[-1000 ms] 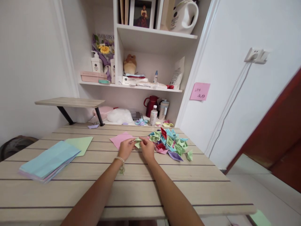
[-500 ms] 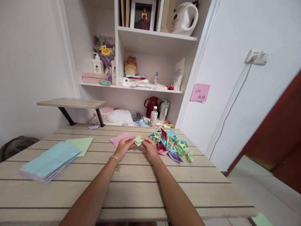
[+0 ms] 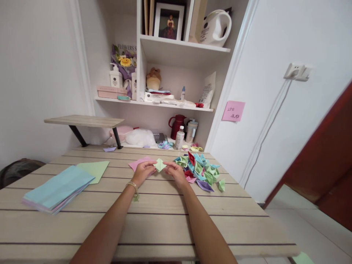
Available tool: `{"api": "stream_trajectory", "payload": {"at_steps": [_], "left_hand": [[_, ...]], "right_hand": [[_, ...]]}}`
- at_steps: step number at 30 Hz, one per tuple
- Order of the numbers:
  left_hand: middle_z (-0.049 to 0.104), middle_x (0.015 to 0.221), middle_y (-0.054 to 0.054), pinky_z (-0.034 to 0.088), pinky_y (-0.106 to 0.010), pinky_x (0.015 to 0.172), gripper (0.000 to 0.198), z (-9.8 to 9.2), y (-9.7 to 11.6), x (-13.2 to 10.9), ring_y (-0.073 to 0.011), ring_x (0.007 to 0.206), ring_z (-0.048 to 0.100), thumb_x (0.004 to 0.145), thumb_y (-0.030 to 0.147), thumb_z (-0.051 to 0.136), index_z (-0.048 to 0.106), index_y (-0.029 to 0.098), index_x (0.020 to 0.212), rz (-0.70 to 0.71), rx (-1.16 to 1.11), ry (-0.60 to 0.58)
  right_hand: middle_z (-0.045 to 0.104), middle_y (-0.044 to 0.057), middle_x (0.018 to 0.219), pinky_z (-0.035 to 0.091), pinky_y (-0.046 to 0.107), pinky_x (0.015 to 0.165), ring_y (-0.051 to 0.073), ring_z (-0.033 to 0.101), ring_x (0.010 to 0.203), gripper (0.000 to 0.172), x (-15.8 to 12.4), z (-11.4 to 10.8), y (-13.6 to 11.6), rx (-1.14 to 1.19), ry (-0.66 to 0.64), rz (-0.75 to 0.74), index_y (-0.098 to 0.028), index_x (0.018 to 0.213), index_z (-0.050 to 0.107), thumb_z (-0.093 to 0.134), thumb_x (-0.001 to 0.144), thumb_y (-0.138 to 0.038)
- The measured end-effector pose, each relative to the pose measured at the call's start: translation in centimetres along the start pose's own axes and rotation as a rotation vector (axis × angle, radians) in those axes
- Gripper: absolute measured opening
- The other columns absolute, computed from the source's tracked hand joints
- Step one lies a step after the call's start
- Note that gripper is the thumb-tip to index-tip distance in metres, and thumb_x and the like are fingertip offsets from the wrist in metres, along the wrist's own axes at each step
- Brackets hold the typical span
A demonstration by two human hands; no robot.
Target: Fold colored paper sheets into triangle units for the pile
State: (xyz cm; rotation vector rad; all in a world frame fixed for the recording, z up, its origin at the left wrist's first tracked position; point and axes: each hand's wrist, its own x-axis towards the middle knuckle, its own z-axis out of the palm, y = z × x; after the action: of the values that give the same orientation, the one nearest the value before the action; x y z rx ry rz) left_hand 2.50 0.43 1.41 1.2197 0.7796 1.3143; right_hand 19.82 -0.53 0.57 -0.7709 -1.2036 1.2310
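A small piece of folded light green paper [image 3: 159,165], diamond-shaped with a crease down its middle, is held up above the table between my two hands. My left hand [image 3: 143,173] pinches its left corner; a bracelet circles that wrist. At the right corner, the fingers of my right hand [image 3: 176,173] close on the paper. A pink paper sheet [image 3: 139,162] lies partly behind my left hand. Just right of my right hand is a heap of folded paper boats [image 3: 199,167] in green, blue, red, pink and purple.
On the slatted table [image 3: 154,223], a stack of blue and purple paper [image 3: 59,187] and a green sheet [image 3: 96,170] lie at the left. A small raised shelf [image 3: 84,120] stands at the back left. A bottle [image 3: 179,138] and a red jug [image 3: 176,126] stand behind the boats.
The green paper now shows as a taller, flatter diamond and sits slightly further left. Both hands still pinch its corners. The camera view has tilted slightly upward.
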Motion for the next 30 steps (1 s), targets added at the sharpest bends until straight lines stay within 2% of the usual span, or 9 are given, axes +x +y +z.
{"api": "stream_trajectory", "payload": {"at_steps": [4, 10, 16, 20, 27, 30], "left_hand": [[0.068, 0.081, -0.011, 0.05, -0.032, 0.072, 0.043, -0.2, 0.16, -0.12, -0.0194, 0.073, 0.064, 0.052, 0.024, 0.074, 0.065, 0.007, 0.09, 0.004, 0.048, -0.025], [0.067, 0.089, -0.01, 0.049, -0.032, 0.076, 0.038, -0.01, 0.2, -0.22, -0.0187, 0.077, 0.063, 0.054, 0.027, 0.073, 0.067, 0.009, 0.087, 0.013, -0.009, -0.042], [0.068, 0.077, -0.007, 0.049, -0.023, 0.06, 0.034, -0.34, -0.05, 0.14, -0.0133, 0.063, 0.06, 0.057, 0.035, 0.07, 0.069, 0.011, 0.081, -0.001, 0.085, -0.017], [0.067, 0.07, -0.006, 0.048, -0.023, 0.055, 0.034, -0.49, -0.27, 0.38, -0.0131, 0.058, 0.059, 0.058, 0.038, 0.068, 0.068, 0.01, 0.078, 0.016, 0.136, -0.001], [0.067, 0.074, -0.007, 0.048, -0.023, 0.054, 0.046, -0.32, -0.14, 0.25, -0.012, 0.056, 0.059, 0.059, 0.036, 0.069, 0.062, 0.012, 0.099, 0.049, 0.127, 0.022], [0.067, 0.078, -0.008, 0.049, -0.024, 0.056, 0.045, -0.39, -0.29, 0.29, -0.0123, 0.059, 0.06, 0.061, 0.035, 0.068, 0.062, 0.012, 0.1, 0.042, 0.132, 0.0]], "right_hand": [[0.067, 0.004, 0.077, 0.045, 0.027, 0.063, 0.015, 0.06, 0.069, 0.035, -0.01, -0.06, -0.02, -0.021, -0.011, -0.027, -0.016, 0.086, 0.066, 0.072, 0.053, -0.028], [0.067, 0.003, 0.072, 0.044, 0.026, 0.064, 0.014, 0.058, 0.065, 0.031, 0.12, -0.11, 0.13, -0.054, 0.002, -0.04, -0.015, 0.081, 0.068, 0.072, 0.055, -0.031], [0.066, 0.003, 0.068, 0.045, 0.027, 0.064, 0.014, 0.058, 0.064, 0.027, 0.28, -0.01, 0.26, -0.09, 0.026, -0.05, -0.015, 0.071, 0.068, 0.071, 0.054, -0.036], [0.065, 0.002, 0.064, 0.045, 0.027, 0.063, 0.014, 0.057, 0.062, 0.027, 0.28, 0.09, 0.28, -0.112, 0.036, -0.066, -0.015, 0.069, 0.068, 0.07, 0.055, -0.038], [0.066, 0.003, 0.067, 0.046, 0.027, 0.065, 0.014, 0.058, 0.062, 0.022, 0.09, 0.5, 0.2, -0.103, 0.04, -0.101, -0.015, 0.067, 0.067, 0.069, 0.058, -0.035], [0.065, 0.003, 0.066, 0.046, 0.028, 0.064, 0.014, 0.058, 0.061, 0.025, 0.07, 0.66, 0.19, -0.066, 0.061, -0.096, -0.015, 0.072, 0.066, 0.07, 0.057, -0.034]]}}
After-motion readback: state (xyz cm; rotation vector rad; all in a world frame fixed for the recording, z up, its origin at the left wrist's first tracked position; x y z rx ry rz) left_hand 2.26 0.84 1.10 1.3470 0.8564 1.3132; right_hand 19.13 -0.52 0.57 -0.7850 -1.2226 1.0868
